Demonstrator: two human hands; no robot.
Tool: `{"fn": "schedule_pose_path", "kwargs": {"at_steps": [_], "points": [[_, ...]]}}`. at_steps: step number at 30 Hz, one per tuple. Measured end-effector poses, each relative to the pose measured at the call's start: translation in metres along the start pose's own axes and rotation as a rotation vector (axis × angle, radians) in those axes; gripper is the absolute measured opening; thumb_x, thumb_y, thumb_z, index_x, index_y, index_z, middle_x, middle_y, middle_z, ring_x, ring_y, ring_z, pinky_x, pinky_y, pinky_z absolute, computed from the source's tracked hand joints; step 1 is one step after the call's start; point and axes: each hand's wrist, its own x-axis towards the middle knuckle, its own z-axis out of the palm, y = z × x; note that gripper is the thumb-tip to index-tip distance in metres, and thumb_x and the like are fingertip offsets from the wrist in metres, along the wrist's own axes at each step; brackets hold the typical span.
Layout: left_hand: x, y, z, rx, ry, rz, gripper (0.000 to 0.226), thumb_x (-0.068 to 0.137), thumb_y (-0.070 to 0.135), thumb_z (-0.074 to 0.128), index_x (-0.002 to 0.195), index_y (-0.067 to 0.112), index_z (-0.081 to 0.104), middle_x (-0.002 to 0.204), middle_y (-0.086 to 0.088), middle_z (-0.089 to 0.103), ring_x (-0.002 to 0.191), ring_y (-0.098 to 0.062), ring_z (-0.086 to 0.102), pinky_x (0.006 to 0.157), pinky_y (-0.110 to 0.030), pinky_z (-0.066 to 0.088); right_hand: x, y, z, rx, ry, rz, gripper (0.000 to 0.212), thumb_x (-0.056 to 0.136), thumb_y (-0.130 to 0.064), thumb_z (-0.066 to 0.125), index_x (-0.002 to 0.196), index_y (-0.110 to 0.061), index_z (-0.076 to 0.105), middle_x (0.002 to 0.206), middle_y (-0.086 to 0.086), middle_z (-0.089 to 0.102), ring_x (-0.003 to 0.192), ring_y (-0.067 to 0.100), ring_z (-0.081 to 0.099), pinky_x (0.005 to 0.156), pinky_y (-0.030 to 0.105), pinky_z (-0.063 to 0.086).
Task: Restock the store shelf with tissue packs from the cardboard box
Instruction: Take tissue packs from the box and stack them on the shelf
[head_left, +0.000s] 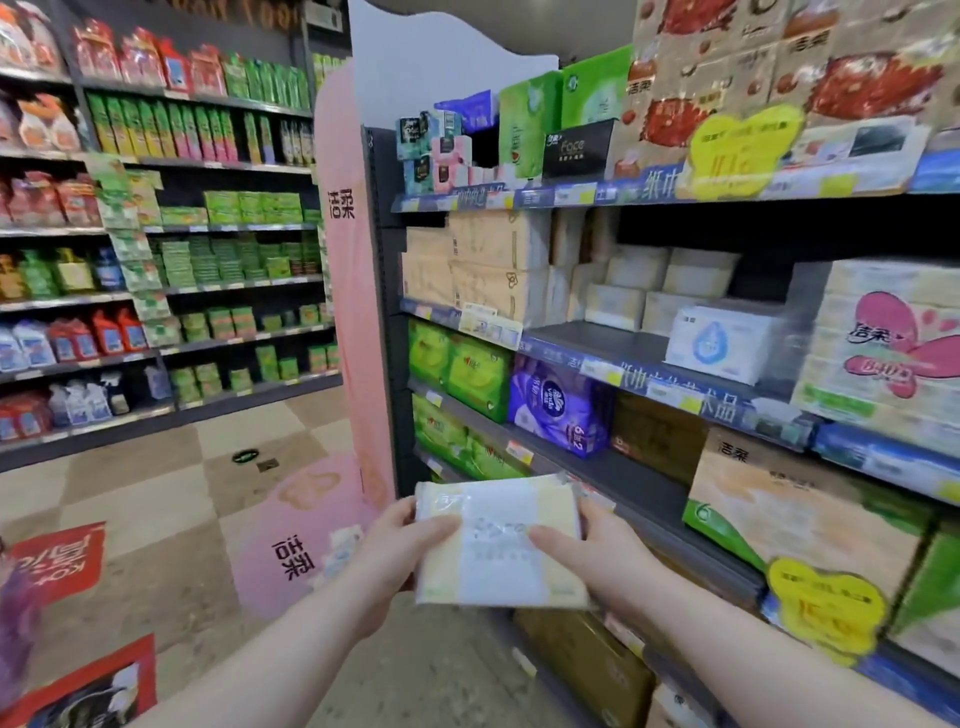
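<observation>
Pack: A person is holding a pale yellow-and-white tissue pack flat in both hands in the aisle. It is hanging just in front of the lower tiers of the store shelf and is not yet resting on any of them.
Left hand: The left hand is gripping the pack's left edge, with the thumb lying across the top face and the fingers curling out of sight beneath.
Right hand: The right hand is gripping the right edge the same way, thumb on top, fingertips wrapping the far corner.
Handling: The pack is looking light and soft. Its glossy film is wrinkling, so it is probably slippery, and a hard squeeze would likely be denting it, not breaking it.
Where to hold: Taking both side edges is looking like the soundest hold.
Destination: Bare shelf is showing on the middle tier beside a white pack with a blue drop.
Box: A brown carton is sitting below the hands; whether it is the supply box cannot be told.
</observation>
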Motion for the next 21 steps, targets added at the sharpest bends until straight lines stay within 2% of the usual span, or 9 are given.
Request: {"fn": "schedule_pose_path", "kwargs": {"at_steps": [2,5,7,10,14,17,21], "points": [[0.035,0.011,-0.005,0.005,-0.05,0.014,0.043,0.066,0.03,0.069,0.107,0.021,0.061,0.099,-0.002,0.074,0.083,-0.018,0.071,0.059,-0.026,0.051,0.026,-0.008,-0.001,-0.031,0.057,0.013,0.046,0.078,-0.051,0.067,0.11,-0.023,0.05,0.109,-0.007,0.06,0.101,0.014,0.06,0.089,0.033,0.05],[0.093,0.031,-0.02,0.008,-0.101,0.051,0.045,0.067,0.029,0.073,0.11,0.018,0.062,0.099,-0.003,0.074,0.085,-0.02,0.071,0.061,-0.027,0.052,0.066,-0.029,0.001,-0.069,0.146,0.036,0.043,0.079,-0.052,0.066,0.107,-0.023,0.048,0.109,-0.005,0.059,0.102,0.016,0.059,0.089,0.035,0.05],[0.13,0.043,-0.03,0.013,-0.134,0.067,0.051,0.065,0.028,0.073,0.113,0.014,0.061,0.1,-0.005,0.073,0.084,-0.02,0.071,0.059,-0.027,0.052,0.093,-0.041,0.004,-0.078,0.193,0.042,0.049,0.079,-0.052,0.066,0.112,-0.02,0.051,0.113,-0.001,0.062,0.102,0.017,0.06,0.088,0.035,0.05],[0.175,0.055,-0.038,0.022,-0.2,0.102,0.05,0.066,0.026,0.074,0.113,0.012,0.06,0.101,-0.008,0.073,0.083,-0.022,0.071,0.058,-0.027,0.053,0.122,-0.053,0.009,-0.046,0.248,0.068,0.056,0.079,-0.052,0.066,0.121,-0.018,0.05,0.117,-0.002,0.06,0.106,0.017,0.059,0.089,0.033,0.05],[0.228,0.053,-0.033,0.026,-0.298,0.063,0.039,0.078,0.022,0.073,0.115,0.014,0.059,0.102,-0.009,0.073,0.09,-0.027,0.07,0.068,-0.036,0.056,0.15,-0.055,0.005,-0.016,0.299,0.13,0.059,0.078,-0.053,0.066,0.123,-0.02,0.048,0.121,-0.002,0.059,0.107,0.015,0.058,0.092,0.035,0.05],[0.26,0.053,-0.016,0.039,-0.349,0.047,0.054,0.068,0.032,0.073,0.118,0.018,0.058,0.104,-0.006,0.072,0.092,-0.027,0.07,0.075,-0.041,0.057,0.169,-0.049,-0.005,-0.04,0.331,0.161,0.052,0.08,-0.052,0.065,0.118,-0.02,0.048,0.113,-0.004,0.058,0.1,0.013,0.058,0.084,0.031,0.05],[0.302,0.067,0.013,0.021,-0.391,0.062,0.034,0.074,0.027,0.072,0.105,0.022,0.06,0.099,-0.005,0.072,0.088,-0.025,0.068,0.07,-0.036,0.054,0.21,-0.042,-0.031,-0.063,0.364,0.172,0.052,0.082,-0.051,0.064,0.119,-0.019,0.047,0.111,-0.004,0.057,0.093,0.011,0.055,0.066,0.023,0.046]]}}
